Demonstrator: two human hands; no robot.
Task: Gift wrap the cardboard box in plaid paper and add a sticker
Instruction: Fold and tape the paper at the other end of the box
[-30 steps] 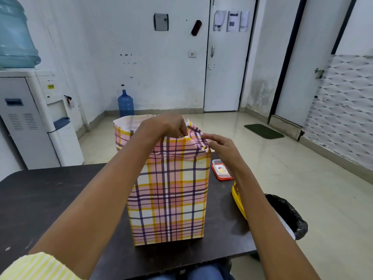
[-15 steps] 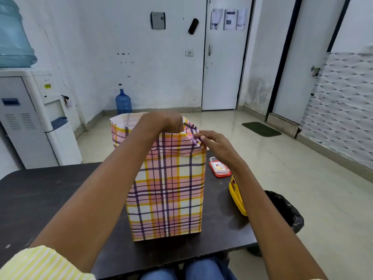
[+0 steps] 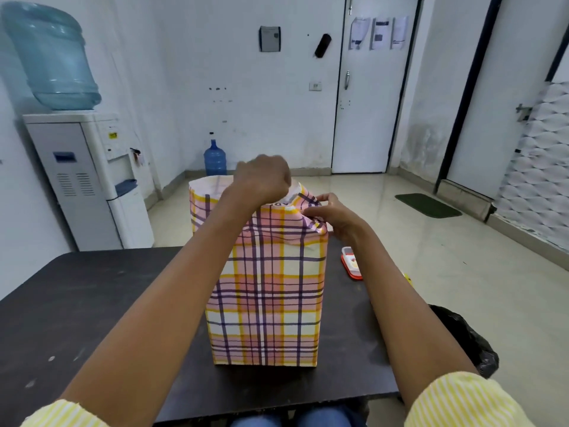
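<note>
Plaid paper (image 3: 264, 288) wrap stands upright mid-worktop (image 3: 92, 303), long axis vert. Right hand (image 3: 332, 217) fingers pinch its top-right corner fold. Left hand (image 3: 261, 180) curls over top alongside; grip hidden, can't tell.

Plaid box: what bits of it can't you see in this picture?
Head view only:
1. The cardboard box: wrapped under the plaid paper.
2. Left hand: its fingers sit behind its own knuckles, so its grip is unclear.
3. Small red tray: partly behind the right forearm, label too small.
</note>
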